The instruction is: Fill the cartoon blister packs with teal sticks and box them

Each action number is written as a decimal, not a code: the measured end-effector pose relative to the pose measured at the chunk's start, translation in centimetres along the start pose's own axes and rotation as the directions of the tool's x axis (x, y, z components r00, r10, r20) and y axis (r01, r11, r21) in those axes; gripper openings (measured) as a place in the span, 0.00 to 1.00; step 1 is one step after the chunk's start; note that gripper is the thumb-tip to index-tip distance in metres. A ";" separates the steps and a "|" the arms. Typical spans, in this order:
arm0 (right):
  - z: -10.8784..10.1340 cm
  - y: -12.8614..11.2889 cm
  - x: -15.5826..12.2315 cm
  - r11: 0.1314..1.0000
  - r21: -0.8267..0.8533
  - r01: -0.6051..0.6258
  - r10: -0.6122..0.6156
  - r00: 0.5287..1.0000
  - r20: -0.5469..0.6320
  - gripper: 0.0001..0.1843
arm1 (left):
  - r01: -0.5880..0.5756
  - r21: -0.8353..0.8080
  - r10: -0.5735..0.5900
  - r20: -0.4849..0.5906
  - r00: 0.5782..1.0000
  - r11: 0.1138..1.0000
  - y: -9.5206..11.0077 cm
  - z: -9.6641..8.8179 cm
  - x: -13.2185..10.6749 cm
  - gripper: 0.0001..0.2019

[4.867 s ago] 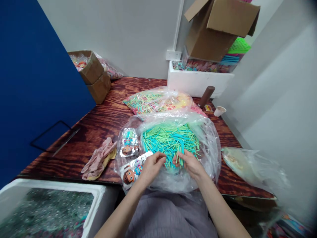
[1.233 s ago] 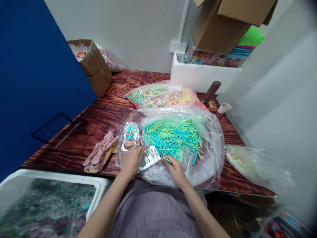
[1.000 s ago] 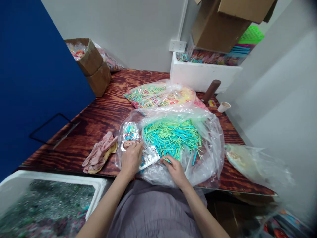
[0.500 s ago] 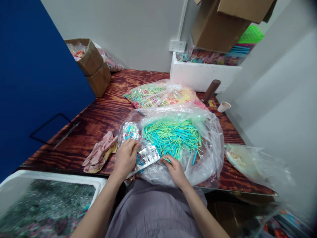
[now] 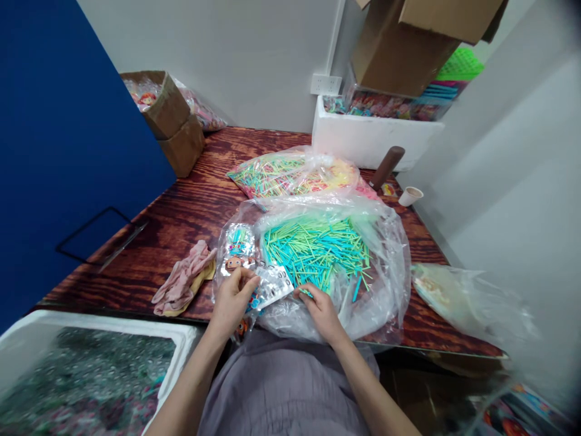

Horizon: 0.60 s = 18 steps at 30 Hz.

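Here, near the worktop's (image 5: 181,218) front edge, my left hand (image 5: 232,303) pinches a silver pouch (image 5: 273,287), fingertips nearly together; my right hand (image 5: 321,312) curls closed around a few sticks (image 5: 307,293). Just beyond, an open clear bag (image 5: 290,318) contains heaped green and blue sticks (image 5: 313,245); behind it, another bag (image 5: 320,158) holds multicoloured ones.

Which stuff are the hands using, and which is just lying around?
In use, it seems:
Silver pouch at the left hand
Little sticks in the right hand
Blue and green pile, clear plastic around it

Probably just lying around:
Pink and yellow cloth
White cup
Brown cylinder
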State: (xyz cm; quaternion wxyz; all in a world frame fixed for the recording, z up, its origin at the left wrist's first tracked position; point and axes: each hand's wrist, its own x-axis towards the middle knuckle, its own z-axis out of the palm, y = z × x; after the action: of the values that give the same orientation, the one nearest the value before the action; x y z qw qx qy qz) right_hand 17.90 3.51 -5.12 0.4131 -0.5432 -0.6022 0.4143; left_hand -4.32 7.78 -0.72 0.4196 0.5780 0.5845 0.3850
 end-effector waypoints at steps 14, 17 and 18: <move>0.1 0.0 0.0 1.000 -0.006 0.004 -0.004 1.000 -0.009 0.09 | 0.022 -0.093 -0.018 0.046 0.999 0.995 0.4 0.1 -1.5 0.16; 0.1 -0.1 -0.1 1.000 -0.004 0.000 0.000 1.000 -0.008 0.10 | 0.046 -0.126 -0.031 0.120 0.992 0.991 0.6 -0.1 -1.7 0.13; 0.1 -0.1 -0.1 1.000 -0.005 -0.002 0.002 1.000 -0.006 0.10 | 0.067 -0.147 -0.047 0.135 0.990 0.987 0.6 -0.1 -1.8 0.13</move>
State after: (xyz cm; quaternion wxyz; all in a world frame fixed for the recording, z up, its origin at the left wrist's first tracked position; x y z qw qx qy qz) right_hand 17.78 3.44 -5.05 0.4134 -0.5460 -0.6013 0.4116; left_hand -4.19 6.01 -0.05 0.5104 0.5516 0.5412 0.3773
